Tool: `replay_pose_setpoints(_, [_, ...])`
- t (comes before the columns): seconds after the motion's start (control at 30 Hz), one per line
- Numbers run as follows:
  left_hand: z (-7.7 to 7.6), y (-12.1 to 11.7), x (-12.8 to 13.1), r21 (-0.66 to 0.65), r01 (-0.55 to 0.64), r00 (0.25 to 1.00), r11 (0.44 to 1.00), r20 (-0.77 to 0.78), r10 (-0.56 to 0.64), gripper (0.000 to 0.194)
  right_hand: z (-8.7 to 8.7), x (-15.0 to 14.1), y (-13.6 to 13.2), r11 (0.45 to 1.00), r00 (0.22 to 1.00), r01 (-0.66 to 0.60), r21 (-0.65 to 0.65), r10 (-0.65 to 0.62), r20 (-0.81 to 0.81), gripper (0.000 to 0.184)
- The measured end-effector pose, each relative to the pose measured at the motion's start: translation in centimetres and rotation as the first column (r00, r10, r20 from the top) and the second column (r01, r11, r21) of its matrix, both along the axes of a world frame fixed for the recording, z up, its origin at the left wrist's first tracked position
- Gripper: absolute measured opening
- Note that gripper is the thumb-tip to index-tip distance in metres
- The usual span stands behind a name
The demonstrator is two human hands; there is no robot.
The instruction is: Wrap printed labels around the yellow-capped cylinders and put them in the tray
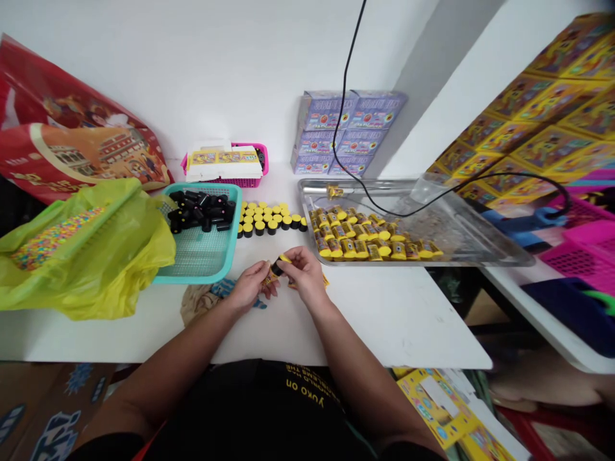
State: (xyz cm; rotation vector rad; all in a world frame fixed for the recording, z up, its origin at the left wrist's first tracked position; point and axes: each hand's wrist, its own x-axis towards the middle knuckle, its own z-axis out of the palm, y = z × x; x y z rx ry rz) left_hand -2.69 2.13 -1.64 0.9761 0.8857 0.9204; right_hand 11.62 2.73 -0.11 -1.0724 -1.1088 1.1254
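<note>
Yellow-topped black cylinder (277,268); tilted; hand-held

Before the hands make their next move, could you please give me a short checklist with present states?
1. Small black cylinder with a yellow top held: ok, the right hand grips it.
2. Yellow printed wrapper at the left hand attached to that cylinder: cannot tell, too small.
3. Yellow-topped black cylinders standing: ok, grouped beside the turquoise plastic basket.
4. Yellow wrapped cylinders inside the shiny rectangular metal tray: ok, gathered toward its left end.
5. Thin black cable away from the tray: not ok, it crosses it in this view.
</note>
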Motion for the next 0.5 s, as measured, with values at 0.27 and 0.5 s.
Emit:
replay_pose_setpoints(0.27, [0.29,-0.07,-0.16,-0.02,-0.047,0.998,0.999,0.049,0.048,0.046,-0.1,-0.1,0.19,0.998,0.982,-0.045,-0.052,0.034,-0.184,0.029])
replay_pose_setpoints(0.5, [0.33,0.05,-0.29,-0.039,-0.069,0.992,0.997,0.106,0.073,0.047,0.07,-0.13,0.27,0.994,0.984,-0.004,-0.112,-0.017,-0.18,0.03])
